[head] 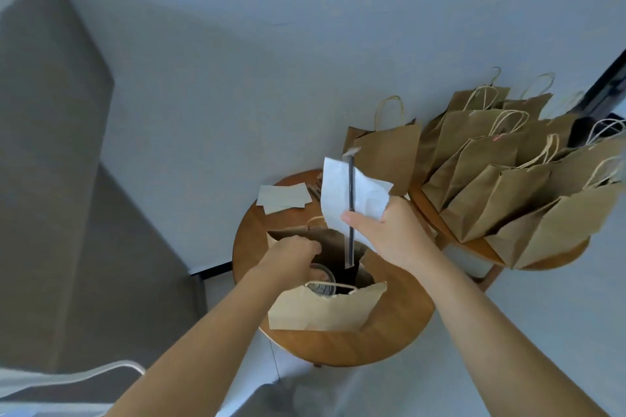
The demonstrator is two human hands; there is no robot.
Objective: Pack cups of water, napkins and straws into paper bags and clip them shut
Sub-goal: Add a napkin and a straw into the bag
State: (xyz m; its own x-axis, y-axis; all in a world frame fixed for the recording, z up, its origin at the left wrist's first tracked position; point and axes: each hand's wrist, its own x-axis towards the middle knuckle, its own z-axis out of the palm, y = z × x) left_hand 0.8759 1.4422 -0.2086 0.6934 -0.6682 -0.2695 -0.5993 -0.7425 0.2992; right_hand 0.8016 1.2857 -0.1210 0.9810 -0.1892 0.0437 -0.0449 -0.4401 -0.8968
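An open brown paper bag (325, 310) stands on a round wooden table (389, 332). Inside it sits a clear cup with a lid (323, 283). My left hand (294, 256) reaches into the bag's mouth, fingers curled at the cup's rim. My right hand (382, 230) is above the bag, pinching a white napkin (338, 193) together with a black wrapped straw (350, 210). The straw's lower end hangs down into the bag's opening.
More napkins (283, 198) and straws (316, 188) lie at the table's far edge. One bag (386, 152) stands behind them. Several packed bags (508, 179) crowd a second wooden table (474, 247) on the right. A grey sofa (50, 145) fills the left.
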